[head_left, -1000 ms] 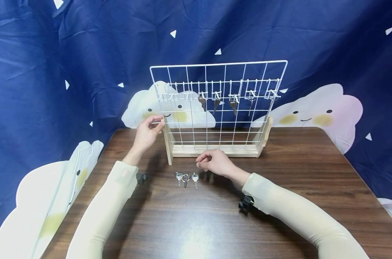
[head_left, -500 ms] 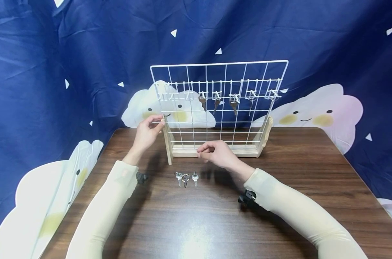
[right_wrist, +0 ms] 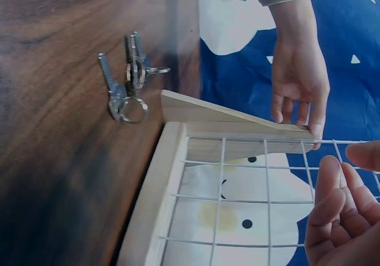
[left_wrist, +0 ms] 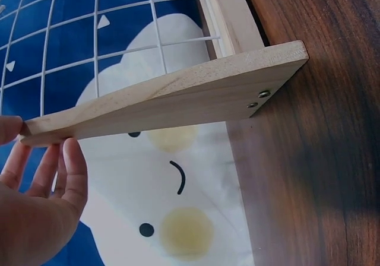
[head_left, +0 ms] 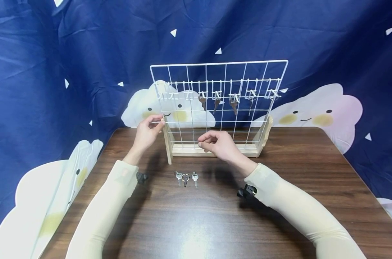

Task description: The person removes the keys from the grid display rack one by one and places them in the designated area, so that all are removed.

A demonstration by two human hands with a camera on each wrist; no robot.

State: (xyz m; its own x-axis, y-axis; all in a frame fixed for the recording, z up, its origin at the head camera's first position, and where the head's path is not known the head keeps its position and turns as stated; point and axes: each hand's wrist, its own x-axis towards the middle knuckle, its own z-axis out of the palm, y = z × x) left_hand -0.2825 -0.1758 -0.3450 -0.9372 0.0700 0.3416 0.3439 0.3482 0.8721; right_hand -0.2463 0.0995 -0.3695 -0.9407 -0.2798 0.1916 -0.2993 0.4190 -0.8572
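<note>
A white wire grid rack [head_left: 215, 123] stands on a wooden base. At its left end my left hand [head_left: 145, 133] grips the top of the wooden side panel [left_wrist: 160, 103], thumb on one side and fingers on the other in the left wrist view. In front of the grid, my right hand [head_left: 222, 144] is raised with bent fingers; the right wrist view shows a gap between thumb [right_wrist: 365, 154] and fingers, and I see nothing held. Three keys [head_left: 195, 179] lie on the table before the rack, some with rings. Several more keys [head_left: 233, 104] hang from white hooks on the grid.
The brown wooden table [head_left: 280, 216] runs to a blue curtain [head_left: 86, 43] with cloud faces behind the rack. The other wooden side panel [head_left: 264, 136] closes the rack's right end. Two hooks [head_left: 188, 96] at the grid's left carry no keys.
My right hand has risen from just above the table, near the keys, to in front of the lower grid. The left hand stays on the side panel, and the keys lie where they were.
</note>
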